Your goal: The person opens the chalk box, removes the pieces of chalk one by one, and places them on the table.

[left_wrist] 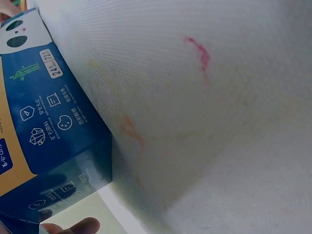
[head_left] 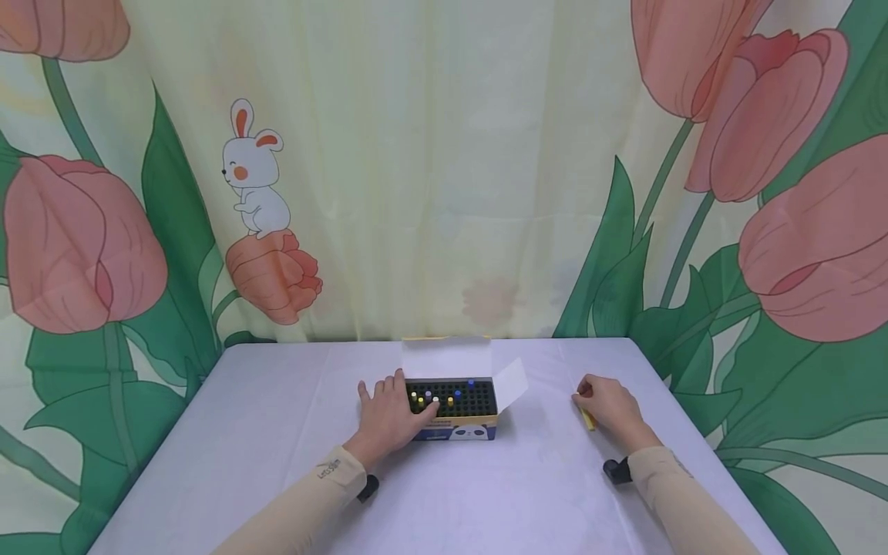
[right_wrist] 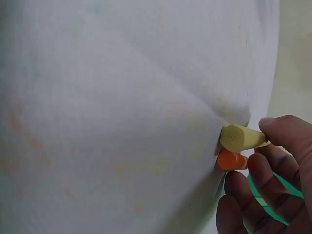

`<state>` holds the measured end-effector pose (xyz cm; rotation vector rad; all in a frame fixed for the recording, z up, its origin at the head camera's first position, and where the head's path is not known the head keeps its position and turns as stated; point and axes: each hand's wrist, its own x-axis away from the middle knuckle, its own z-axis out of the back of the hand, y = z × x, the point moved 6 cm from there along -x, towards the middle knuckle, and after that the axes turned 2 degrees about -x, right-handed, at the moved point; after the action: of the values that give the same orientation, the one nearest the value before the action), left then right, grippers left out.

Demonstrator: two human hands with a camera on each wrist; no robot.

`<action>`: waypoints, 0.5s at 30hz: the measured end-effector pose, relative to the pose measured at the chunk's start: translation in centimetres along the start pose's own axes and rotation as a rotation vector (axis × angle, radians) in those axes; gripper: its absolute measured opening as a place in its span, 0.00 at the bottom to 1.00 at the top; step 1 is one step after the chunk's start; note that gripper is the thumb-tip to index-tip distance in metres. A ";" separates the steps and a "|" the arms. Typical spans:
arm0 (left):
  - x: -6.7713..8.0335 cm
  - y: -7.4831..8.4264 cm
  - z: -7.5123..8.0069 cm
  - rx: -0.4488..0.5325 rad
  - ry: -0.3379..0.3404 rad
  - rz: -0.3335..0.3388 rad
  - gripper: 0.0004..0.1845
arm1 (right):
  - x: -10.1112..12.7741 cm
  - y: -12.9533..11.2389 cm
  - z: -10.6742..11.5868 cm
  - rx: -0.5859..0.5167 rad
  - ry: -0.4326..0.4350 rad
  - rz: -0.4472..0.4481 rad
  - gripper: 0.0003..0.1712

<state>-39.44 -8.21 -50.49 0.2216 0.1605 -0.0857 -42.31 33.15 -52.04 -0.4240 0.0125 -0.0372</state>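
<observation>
An open-topped chalk box (head_left: 454, 428) with a blue, panda-printed front stands on the white-covered table. Several chalk sticks (head_left: 450, 401) show among the dark holes inside. My left hand (head_left: 388, 414) rests against the box's left end, fingers spread and thumb reaching over the front edge. In the left wrist view its fingertips (left_wrist: 83, 226) show just past that end. To the right of the box, my right hand (head_left: 613, 408) pinches a yellow chalk (right_wrist: 236, 138) by one end between thumb and fingers. An orange chalk (right_wrist: 231, 160) lies right beside it, close to the other fingers.
The box's white lid (head_left: 446, 359) stands raised at the back, and a white side flap (head_left: 510, 384) sticks out to the right. Faint chalk smudges (left_wrist: 200, 53) mark the tablecloth. A tulip-printed curtain (head_left: 444, 169) hangs behind the table's far edge.
</observation>
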 end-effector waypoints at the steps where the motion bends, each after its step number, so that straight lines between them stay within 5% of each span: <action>1: 0.0 0.0 0.0 0.000 0.001 0.000 0.59 | 0.0 0.1 0.0 -0.003 0.001 0.001 0.12; 15: 0.0 0.0 -0.1 -0.005 0.008 -0.005 0.59 | -0.6 1.6 -0.1 0.024 -0.012 -0.010 0.14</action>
<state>-39.48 -8.23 -50.59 0.2167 0.1693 -0.0896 -42.83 34.59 -52.80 -0.3999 -0.0016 -0.0445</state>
